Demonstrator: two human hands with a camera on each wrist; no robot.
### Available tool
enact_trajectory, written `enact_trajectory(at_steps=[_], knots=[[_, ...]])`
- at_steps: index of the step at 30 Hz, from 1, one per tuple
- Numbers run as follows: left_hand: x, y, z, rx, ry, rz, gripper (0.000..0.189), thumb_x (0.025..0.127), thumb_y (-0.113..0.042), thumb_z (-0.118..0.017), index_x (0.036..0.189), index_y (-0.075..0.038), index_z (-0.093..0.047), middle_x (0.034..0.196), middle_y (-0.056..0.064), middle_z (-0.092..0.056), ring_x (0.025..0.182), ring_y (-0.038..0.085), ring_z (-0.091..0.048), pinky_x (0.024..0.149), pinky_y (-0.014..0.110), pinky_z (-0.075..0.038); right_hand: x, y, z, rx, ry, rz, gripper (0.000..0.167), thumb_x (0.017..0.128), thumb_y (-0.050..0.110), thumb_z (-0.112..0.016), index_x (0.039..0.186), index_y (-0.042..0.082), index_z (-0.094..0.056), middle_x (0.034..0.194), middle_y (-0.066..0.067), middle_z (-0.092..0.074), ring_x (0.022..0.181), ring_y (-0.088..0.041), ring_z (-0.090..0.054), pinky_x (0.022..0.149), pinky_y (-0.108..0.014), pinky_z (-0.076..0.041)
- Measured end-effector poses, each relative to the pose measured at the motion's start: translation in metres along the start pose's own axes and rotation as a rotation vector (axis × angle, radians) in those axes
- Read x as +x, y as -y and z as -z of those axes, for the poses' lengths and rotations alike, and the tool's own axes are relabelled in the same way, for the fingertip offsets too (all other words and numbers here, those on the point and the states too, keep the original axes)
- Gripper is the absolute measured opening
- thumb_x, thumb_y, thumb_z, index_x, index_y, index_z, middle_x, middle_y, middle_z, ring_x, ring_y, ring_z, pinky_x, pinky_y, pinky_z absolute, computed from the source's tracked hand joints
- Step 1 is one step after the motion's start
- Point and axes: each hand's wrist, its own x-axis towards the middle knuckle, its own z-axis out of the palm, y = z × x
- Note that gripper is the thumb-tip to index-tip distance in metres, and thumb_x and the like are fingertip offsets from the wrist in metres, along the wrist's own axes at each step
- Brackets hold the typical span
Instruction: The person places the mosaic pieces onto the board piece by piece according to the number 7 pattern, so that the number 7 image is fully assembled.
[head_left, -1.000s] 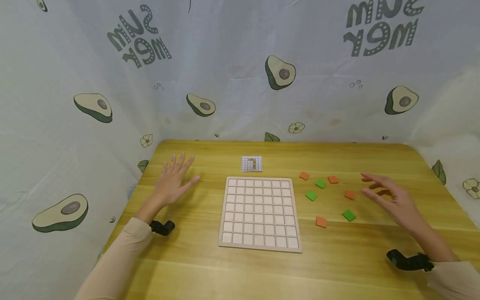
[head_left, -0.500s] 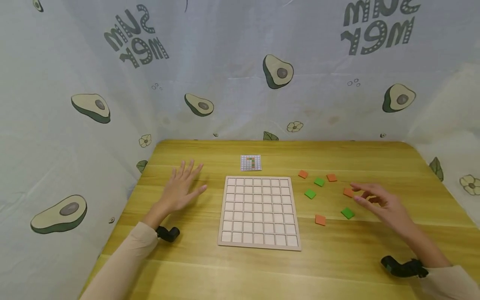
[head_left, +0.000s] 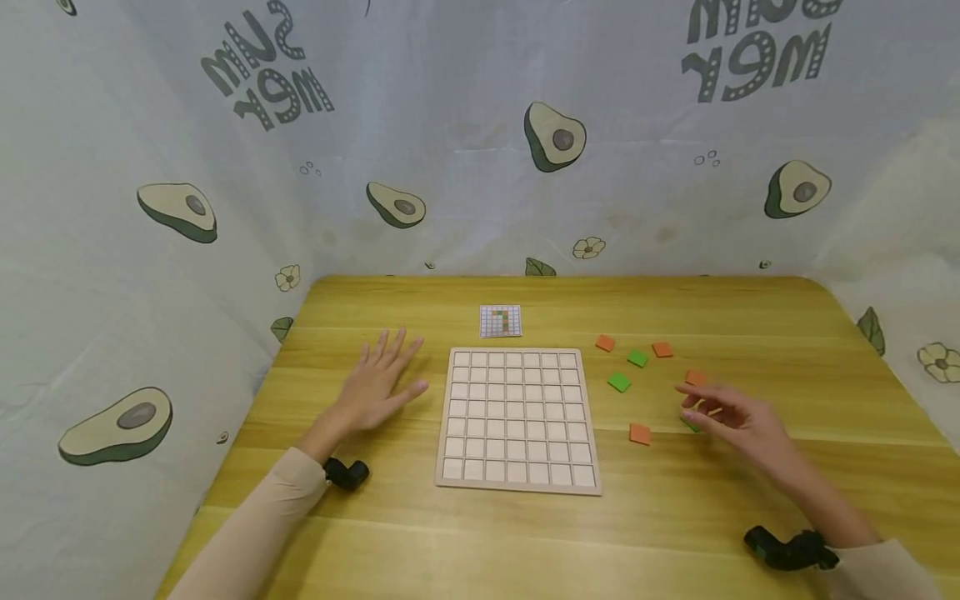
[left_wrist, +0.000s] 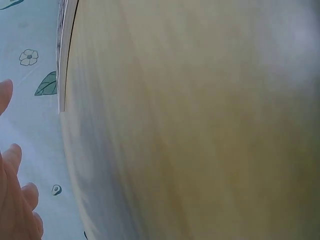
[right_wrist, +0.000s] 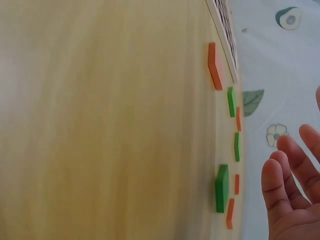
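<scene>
Right hand (head_left: pixel 742 422), thumb and fingers parted, empty, partly covering a green tile (right_wrist: pixel 221 189) (1 of 3) right of the gridded board (head_left: pixel 517 412); left hand (head_left: pixel 374 392), fingers spread, empty, at the board's left.

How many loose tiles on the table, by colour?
Orange tiles: 4
Green tiles: 3
Total: 7
</scene>
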Motion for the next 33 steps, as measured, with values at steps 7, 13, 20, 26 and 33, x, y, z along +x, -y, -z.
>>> enact_trajectory(at_steps=[7,13,20,26,33], knots=[[0.001,-0.005,-0.004,-0.015,0.014,-0.028,0.077,0.101,-0.061,-0.038,0.161,-0.016,-0.021,0.165,0.018,-0.011,0.149,0.043,-0.004,0.117,0.063,-0.005,-0.004,0.002,-0.012,0.054,0.027,-0.063,0.038,0.094,-0.006,-0.064,0.132,-0.007,-0.060,0.099,-0.002,-0.067,0.078,-0.017,-0.064,0.061,-0.025,-0.055],[0.003,-0.009,-0.007,-0.042,0.042,-0.064,0.076,0.102,-0.059,-0.041,0.161,-0.017,-0.021,0.165,0.018,-0.011,0.149,0.044,-0.006,0.116,0.064,-0.005,-0.007,0.005,-0.022,0.089,0.027,-0.118,0.035,0.093,-0.004,-0.066,0.127,-0.010,-0.061,0.096,-0.004,-0.067,0.073,-0.019,-0.061,0.057,-0.028,-0.055],[0.001,-0.012,-0.011,-0.082,0.106,-0.113,0.073,0.102,-0.053,-0.045,0.161,-0.017,-0.020,0.165,0.017,-0.010,0.150,0.043,-0.004,0.117,0.062,-0.004,-0.009,0.011,-0.032,0.121,0.029,-0.235,0.038,0.095,0.006,-0.068,0.127,-0.012,-0.059,0.094,-0.011,-0.066,0.071,-0.019,-0.063,0.057,-0.031,-0.056],[0.000,-0.015,-0.013,-0.111,0.161,-0.127,0.073,0.103,-0.054,-0.044,0.162,-0.020,-0.018,0.165,0.015,-0.010,0.150,0.040,-0.003,0.118,0.059,-0.003,-0.009,0.011,-0.038,0.126,0.012,-0.297,0.039,0.095,0.008,-0.068,0.127,-0.013,-0.059,0.092,-0.008,-0.067,0.070,-0.018,-0.064,0.057,-0.029,-0.056],[-0.002,-0.017,-0.016,-0.110,0.195,-0.127,0.073,0.102,-0.058,-0.042,0.162,-0.023,-0.017,0.165,0.013,-0.009,0.150,0.038,0.000,0.118,0.057,-0.001,-0.007,0.009,-0.042,0.142,-0.002,-0.345,0.040,0.095,0.006,-0.069,0.128,-0.013,-0.059,0.090,-0.011,-0.069,0.070,-0.017,-0.064,0.057,-0.028,-0.055]])
